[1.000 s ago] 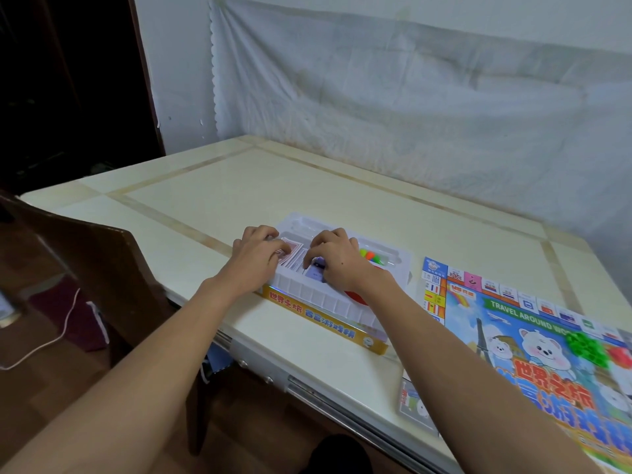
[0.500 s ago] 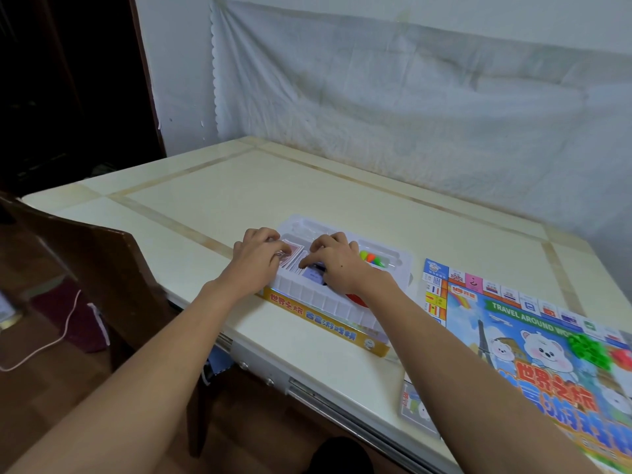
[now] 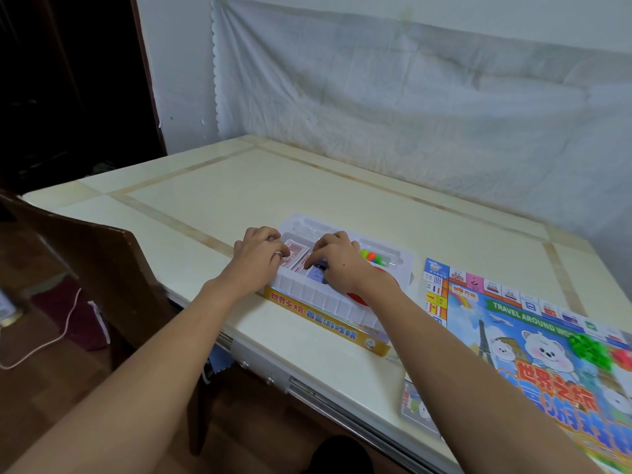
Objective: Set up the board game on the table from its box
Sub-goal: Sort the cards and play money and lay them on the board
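Compared with a second ago I see little change: both hands remain over the box (image 3: 328, 314) at frame centre, the right hand (image 3: 337, 260) shifted slightly so its fingers curl onto the purple cards (image 3: 316, 274). My left hand (image 3: 261, 253) curls its fingers at the red-backed cards (image 3: 295, 254); whether it grips them I cannot tell. The white tray (image 3: 393, 260) inside the box also holds bright coloured pieces (image 3: 372, 258). The game board (image 3: 513, 340) lies flat at lower right on the table (image 3: 239, 186).
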